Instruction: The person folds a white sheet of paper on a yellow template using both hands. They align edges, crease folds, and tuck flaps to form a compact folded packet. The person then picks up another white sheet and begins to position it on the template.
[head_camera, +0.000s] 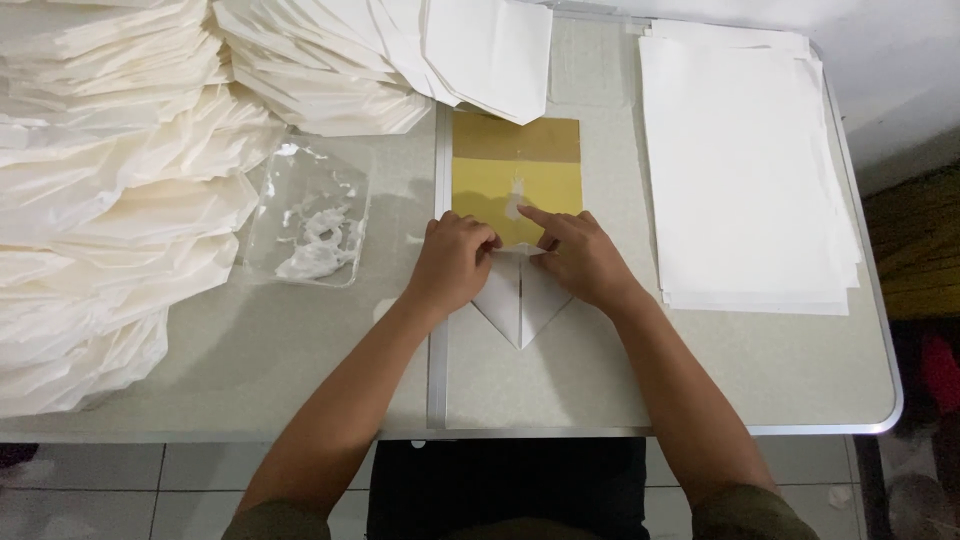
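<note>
White folded paper (520, 300) lies half hidden beneath the loosely curled left hand (452, 262) and flat, finger-pointing right hand (577, 258).

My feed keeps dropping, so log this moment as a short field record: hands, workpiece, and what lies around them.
left hand: pressing the folded white paper
right hand: on the paper, index finger on the yellow board
paste tray: clear plastic, white smears, left of the hands
flat sheets: stacked at right
folded pieces: heaped at left and along the far edge
table: grey, metal seam down the middle
</note>
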